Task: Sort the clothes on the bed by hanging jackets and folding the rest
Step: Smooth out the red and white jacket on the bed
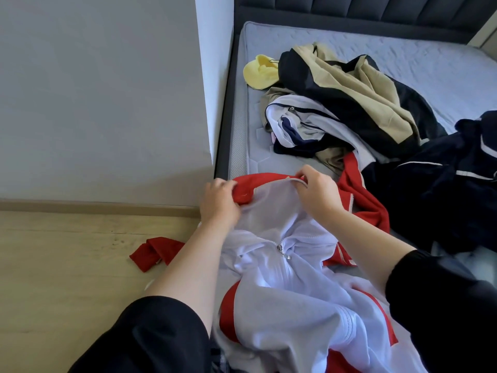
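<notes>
A red and white zip jacket (285,286) lies spread over the near corner of the bed, its zipper pull near the middle. My left hand (219,201) grips the red collar at its left side. My right hand (316,191) pinches the collar's upper edge on the right. One red sleeve (154,253) of it hangs down onto the floor at the left. Farther back on the mattress (403,52) lies a heap: a black and tan jacket (357,103), a white and navy garment (301,127), a yellow piece (259,72) and a dark navy garment (451,184) at the right.
The grey wall (102,98) and a white pillar (212,76) stand close to the bed's left side. Light wood floor (67,265) fills the lower left. A dark padded headboard (376,9) runs along the far end.
</notes>
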### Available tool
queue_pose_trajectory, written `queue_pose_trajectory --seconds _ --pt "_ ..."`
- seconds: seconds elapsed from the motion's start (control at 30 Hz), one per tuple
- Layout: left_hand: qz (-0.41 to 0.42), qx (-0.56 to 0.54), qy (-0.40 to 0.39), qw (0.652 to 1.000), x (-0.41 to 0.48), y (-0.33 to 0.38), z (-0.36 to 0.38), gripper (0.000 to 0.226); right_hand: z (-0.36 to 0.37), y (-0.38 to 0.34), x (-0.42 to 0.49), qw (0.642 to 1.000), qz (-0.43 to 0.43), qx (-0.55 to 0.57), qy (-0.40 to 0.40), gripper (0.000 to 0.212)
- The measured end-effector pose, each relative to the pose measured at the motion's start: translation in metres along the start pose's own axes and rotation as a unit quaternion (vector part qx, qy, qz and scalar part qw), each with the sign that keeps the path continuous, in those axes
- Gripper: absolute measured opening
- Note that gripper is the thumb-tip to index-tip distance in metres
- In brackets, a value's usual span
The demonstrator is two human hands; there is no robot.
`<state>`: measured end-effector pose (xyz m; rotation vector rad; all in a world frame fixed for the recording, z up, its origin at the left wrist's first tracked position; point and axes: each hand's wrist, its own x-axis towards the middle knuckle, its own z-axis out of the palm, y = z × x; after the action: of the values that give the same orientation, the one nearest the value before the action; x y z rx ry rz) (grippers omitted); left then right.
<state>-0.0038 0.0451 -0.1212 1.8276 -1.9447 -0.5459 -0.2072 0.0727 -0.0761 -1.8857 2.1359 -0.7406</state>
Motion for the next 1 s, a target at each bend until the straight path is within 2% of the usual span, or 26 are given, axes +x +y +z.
queue_pose_trajectory --seconds 0.07,0.1,0.27,0.33,0.43,0.47,0.53,0.57,0.63,0.7,0.77,0.83,0.9,0.93,1.0 --pt "0.097 0.019 -0.034 0.995 -0.003 0.005 0.004 0.039 -0.001 -0.006 -0.002 0.999 -0.036 0.004 -0.029 0.016" --pt "0.111 0.025 -0.026 0.993 -0.006 0.008 0.005 0.033 -0.002 -0.009 -0.003 0.998 -0.053 0.004 -0.034 0.014" --pt "0.103 0.026 0.016 0.994 -0.012 0.02 0.011 0.034 -0.012 -0.022 -0.01 0.994 -0.113 0.004 -0.011 0.009" --pt "0.1 0.0 0.039 0.994 -0.016 0.023 0.01 0.024 -0.015 -0.029 -0.015 0.989 -0.148 -0.007 0.004 0.009" --pt "0.08 -0.022 0.112 0.99 -0.016 0.021 -0.003 0.02 -0.018 -0.029 -0.02 0.973 -0.218 -0.07 0.039 0.014" --pt "0.075 -0.042 0.145 0.986 -0.014 0.019 -0.009 0.023 -0.02 -0.024 -0.018 0.969 -0.215 -0.119 0.036 0.015" --pt "0.059 -0.075 0.188 0.978 -0.011 0.015 -0.019 0.029 -0.025 -0.013 -0.01 0.961 -0.146 -0.233 0.001 0.016" --pt "0.035 -0.076 0.185 0.979 -0.009 0.013 -0.022 0.031 -0.028 -0.009 -0.008 0.951 -0.103 -0.289 -0.029 0.016" --pt "-0.044 -0.051 0.131 0.989 -0.005 0.009 -0.022 0.029 -0.03 -0.006 -0.006 0.935 -0.027 -0.345 -0.073 0.017" --pt "-0.139 -0.012 0.039 0.989 -0.001 0.003 -0.02 0.023 -0.028 -0.002 -0.002 0.929 0.034 -0.351 -0.115 0.019" --pt "-0.214 0.01 -0.056 0.975 -0.001 -0.001 -0.023 0.019 -0.031 -0.002 -0.001 0.932 0.108 -0.304 -0.165 0.023" --pt "-0.249 -0.013 -0.107 0.962 0.001 -0.004 -0.025 0.02 -0.032 0.001 0.002 0.94 0.143 -0.233 -0.205 0.025" --pt "-0.238 -0.105 -0.089 0.961 0.006 -0.004 -0.022 0.021 -0.035 0.001 0.007 0.947 0.135 -0.204 -0.208 0.025" --pt "-0.223 -0.179 -0.057 0.957 0.01 -0.002 -0.021 0.02 -0.036 0.002 0.012 0.963 0.139 -0.159 -0.169 0.021" --pt "-0.193 -0.325 0.029 0.925 0.019 0.005 -0.025 0.022 -0.038 -0.004 0.023 0.984 0.151 -0.074 -0.063 0.021"
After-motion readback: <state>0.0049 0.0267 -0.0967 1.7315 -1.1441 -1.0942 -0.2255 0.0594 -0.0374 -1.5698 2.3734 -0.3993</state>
